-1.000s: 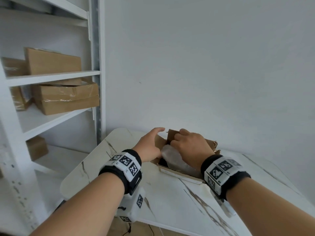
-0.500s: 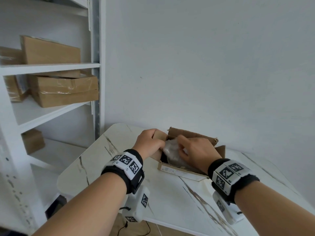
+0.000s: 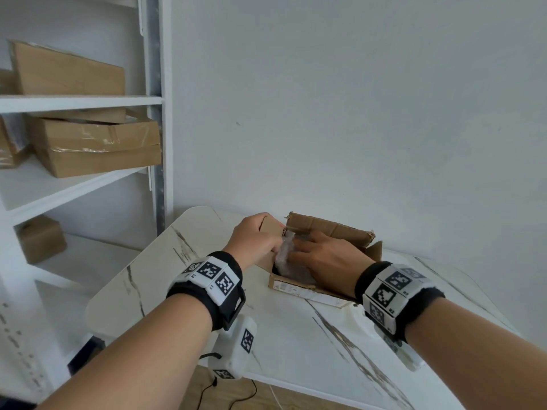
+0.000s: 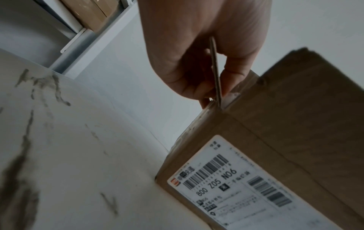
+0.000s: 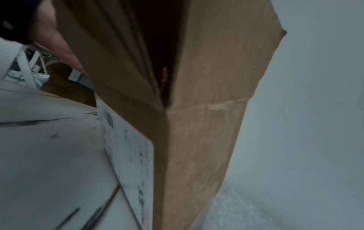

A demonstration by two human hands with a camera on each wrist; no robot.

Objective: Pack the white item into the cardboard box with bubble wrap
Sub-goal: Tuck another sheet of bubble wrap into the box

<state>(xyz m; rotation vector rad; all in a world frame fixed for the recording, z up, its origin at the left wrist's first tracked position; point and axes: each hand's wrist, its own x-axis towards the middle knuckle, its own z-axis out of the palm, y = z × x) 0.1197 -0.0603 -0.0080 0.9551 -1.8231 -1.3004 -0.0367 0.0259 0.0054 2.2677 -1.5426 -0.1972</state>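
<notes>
An open cardboard box (image 3: 331,229) with a shipping label (image 4: 236,179) stands on the marble table (image 3: 296,338). Crumpled bubble wrap (image 3: 284,257) fills its left part; whatever lies under it is hidden, so I see no white item. My left hand (image 3: 276,244) grips the box's left flap (image 3: 270,227). In the left wrist view that flap (image 4: 214,65) sits edge-on, pinched between thumb and fingers. My right hand (image 3: 299,253) lies inside the box with its fingers stretched flat on the bubble wrap. The right wrist view shows only the box's outer corner (image 5: 197,132).
A white shelf unit (image 3: 80,100) at the left holds several closed cardboard boxes (image 3: 94,146). A grey wall stands close behind the table. The table's near edge (image 3: 296,383) lies below my wrists. Crinkled clear film (image 5: 236,210) lies beside the box's right side.
My left hand went from resting open at the flap to gripping it. My right hand uncurled and now lies flat on the bubble wrap, lower in the box.
</notes>
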